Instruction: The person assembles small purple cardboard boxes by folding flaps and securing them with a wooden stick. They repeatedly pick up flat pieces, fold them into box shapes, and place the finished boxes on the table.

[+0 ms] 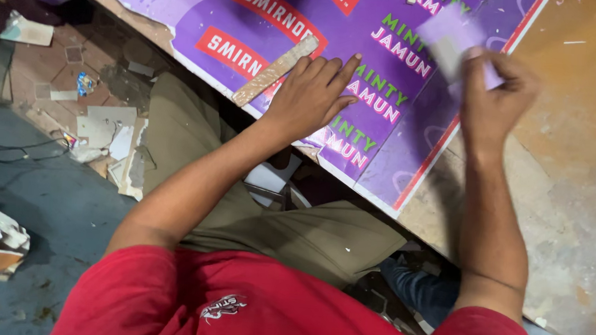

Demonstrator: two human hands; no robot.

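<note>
Pressing the purple sheet (383, 145) flat on the table (563, 172) with spread left hand (311, 95), right hand (495, 97) pinching a blurred pale block (452, 40) above it; judged mid-smoothing, next stroke needing even pressure.

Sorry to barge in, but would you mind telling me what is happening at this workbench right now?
A person in a red shirt leans over a wooden workbench. The left hand presses flat on a large purple printed sheet lying on it, beside a flat wooden strip. The right hand holds a small pale purple piece raised above the sheet; it is blurred. Paper scraps litter the floor.
</note>
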